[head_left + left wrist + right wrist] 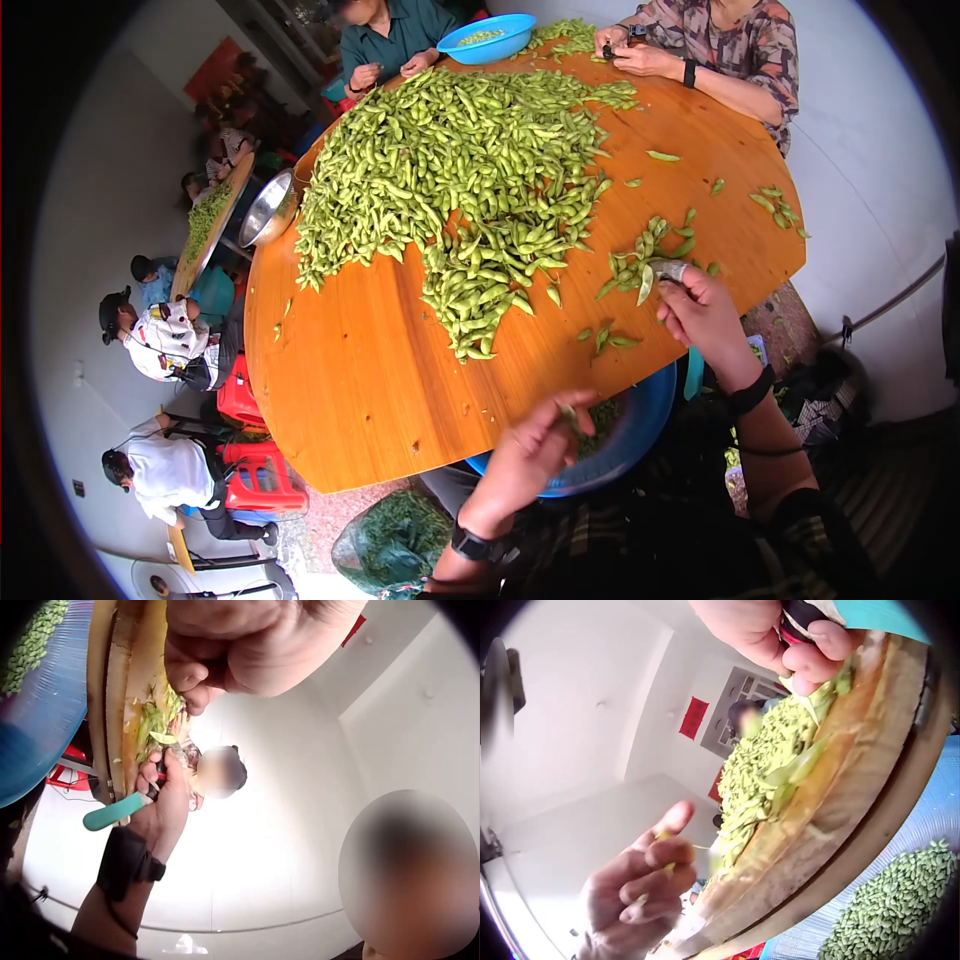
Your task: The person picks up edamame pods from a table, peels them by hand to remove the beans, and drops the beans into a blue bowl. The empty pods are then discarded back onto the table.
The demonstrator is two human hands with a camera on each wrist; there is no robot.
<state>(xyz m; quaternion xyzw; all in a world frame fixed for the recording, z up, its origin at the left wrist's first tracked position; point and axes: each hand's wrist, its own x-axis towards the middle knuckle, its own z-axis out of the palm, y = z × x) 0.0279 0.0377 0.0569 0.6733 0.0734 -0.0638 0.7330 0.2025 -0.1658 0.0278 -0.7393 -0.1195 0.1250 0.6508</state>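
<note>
My right hand (700,310) is over the table's near right edge. It grips a tool with a teal handle (112,813) and a black-wrapped part; its working end is hidden in the fingers. The same fingertips pinch a green edamame pod (645,285). My left hand (535,450), blurred, is above the blue basin (640,430) with its fingers curled. Yellow-green pod bits (664,836) show between its thumb and fingers. Shelled green beans (900,900) lie in the basin. A small group of pods (650,245) lies just beyond my right hand.
A large heap of pods (460,150) covers the far part of the wooden table (370,370). Two people sit across, near another blue basin (490,38). A metal bowl (268,208) stands at the left edge. A green bag (390,540) and red stools (262,480) are on the floor.
</note>
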